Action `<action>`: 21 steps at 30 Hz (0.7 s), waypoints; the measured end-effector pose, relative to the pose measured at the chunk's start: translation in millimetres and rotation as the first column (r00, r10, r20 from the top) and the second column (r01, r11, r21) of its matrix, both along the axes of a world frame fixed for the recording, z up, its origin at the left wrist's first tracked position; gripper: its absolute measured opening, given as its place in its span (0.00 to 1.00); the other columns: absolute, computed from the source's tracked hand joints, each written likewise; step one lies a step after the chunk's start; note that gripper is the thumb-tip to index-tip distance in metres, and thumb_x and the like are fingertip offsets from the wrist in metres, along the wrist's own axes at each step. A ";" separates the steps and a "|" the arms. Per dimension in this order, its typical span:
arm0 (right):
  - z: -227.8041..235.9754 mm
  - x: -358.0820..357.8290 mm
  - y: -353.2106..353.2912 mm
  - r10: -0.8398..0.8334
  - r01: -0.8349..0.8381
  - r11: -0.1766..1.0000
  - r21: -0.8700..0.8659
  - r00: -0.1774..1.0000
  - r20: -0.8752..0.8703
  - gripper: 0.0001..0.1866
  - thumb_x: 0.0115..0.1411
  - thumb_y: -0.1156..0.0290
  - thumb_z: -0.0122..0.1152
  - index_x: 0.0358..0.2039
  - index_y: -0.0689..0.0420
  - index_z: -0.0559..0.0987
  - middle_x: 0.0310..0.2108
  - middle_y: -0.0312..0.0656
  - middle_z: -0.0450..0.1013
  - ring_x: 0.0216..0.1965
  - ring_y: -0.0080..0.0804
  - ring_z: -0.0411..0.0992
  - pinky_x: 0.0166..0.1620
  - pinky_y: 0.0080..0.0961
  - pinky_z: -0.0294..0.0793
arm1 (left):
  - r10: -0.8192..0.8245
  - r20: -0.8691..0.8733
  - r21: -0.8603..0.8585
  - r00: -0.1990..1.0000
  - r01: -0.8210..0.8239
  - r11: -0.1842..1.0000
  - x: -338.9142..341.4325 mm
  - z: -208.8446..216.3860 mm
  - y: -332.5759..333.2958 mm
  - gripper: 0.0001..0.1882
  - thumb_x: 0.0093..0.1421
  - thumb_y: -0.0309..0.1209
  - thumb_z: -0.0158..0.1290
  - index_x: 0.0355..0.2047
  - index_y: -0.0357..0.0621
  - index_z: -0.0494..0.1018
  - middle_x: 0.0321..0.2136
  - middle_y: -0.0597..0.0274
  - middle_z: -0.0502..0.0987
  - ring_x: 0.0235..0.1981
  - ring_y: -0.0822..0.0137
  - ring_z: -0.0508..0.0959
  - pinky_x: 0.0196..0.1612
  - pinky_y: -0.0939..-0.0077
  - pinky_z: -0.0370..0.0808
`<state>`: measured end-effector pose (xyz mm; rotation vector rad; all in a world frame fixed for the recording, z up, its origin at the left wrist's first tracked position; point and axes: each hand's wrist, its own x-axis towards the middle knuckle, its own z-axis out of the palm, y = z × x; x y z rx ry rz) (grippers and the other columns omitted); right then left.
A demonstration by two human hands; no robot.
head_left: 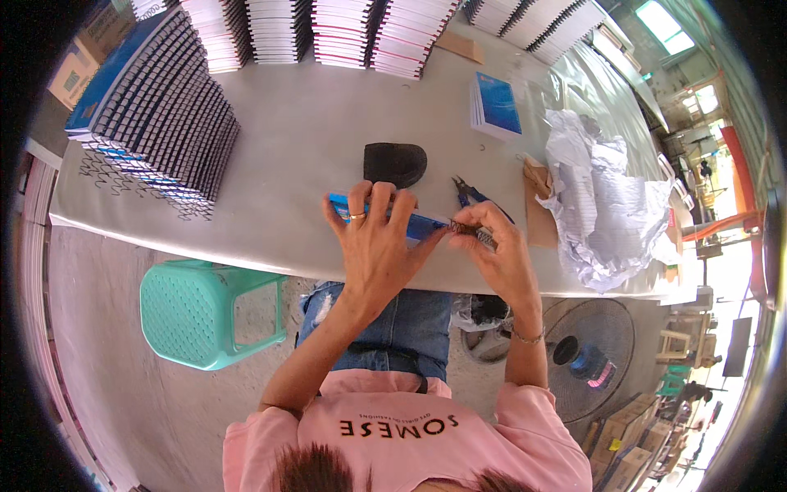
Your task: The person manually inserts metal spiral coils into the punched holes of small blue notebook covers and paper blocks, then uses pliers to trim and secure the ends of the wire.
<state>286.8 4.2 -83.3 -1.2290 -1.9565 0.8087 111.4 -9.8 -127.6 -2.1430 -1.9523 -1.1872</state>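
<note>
Beside right hand (492, 242), dark pliers (466, 195)

We see a blue booklet (424, 226), a pale grey counter (295, 139), white paper (602, 201) at right, a dot-patterned mint-green stool (184, 316) near left, a pink shirt (393, 463).

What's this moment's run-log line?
left hand: holding blue book | right hand: pinching wire coil at book's right end | pliers: on table

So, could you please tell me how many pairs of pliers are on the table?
1: the dark pliers lie just beyond the right hand, partly hidden by it; others may be hidden.
</note>
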 end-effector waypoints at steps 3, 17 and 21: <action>1.8 0.8 0.7 0.015 -0.014 1.000 -0.009 0.996 0.086 0.12 0.55 0.78 0.64 0.40 0.62 0.75 0.32 0.45 0.73 0.36 0.40 0.74 0.42 0.30 0.71 | -0.023 -0.024 -0.039 0.999 0.022 0.999 -2.7 4.5 -1.7 0.23 0.49 0.49 0.64 0.39 0.51 0.71 0.41 0.64 0.68 0.52 0.56 0.65 0.53 0.42 0.54; 1.3 -21.2 2.2 -0.173 0.100 0.959 0.265 0.948 0.268 0.11 0.56 0.74 0.62 0.40 0.58 0.75 0.36 0.44 0.72 0.39 0.43 0.71 0.47 0.37 0.64 | 0.004 0.401 0.098 0.916 -0.047 0.994 -17.2 4.0 -1.9 0.26 0.49 0.29 0.67 0.47 0.47 0.69 0.51 0.46 0.59 0.52 0.47 0.64 0.55 0.54 0.62; -0.9 -26.7 2.9 -0.236 0.129 0.916 0.381 0.939 0.251 0.10 0.55 0.73 0.63 0.39 0.56 0.76 0.35 0.42 0.72 0.40 0.44 0.70 0.47 0.38 0.63 | 0.000 0.430 0.006 0.903 -0.002 1.000 -19.9 -8.6 -3.5 0.24 0.50 0.29 0.67 0.46 0.46 0.70 0.51 0.45 0.59 0.53 0.46 0.64 0.54 0.54 0.65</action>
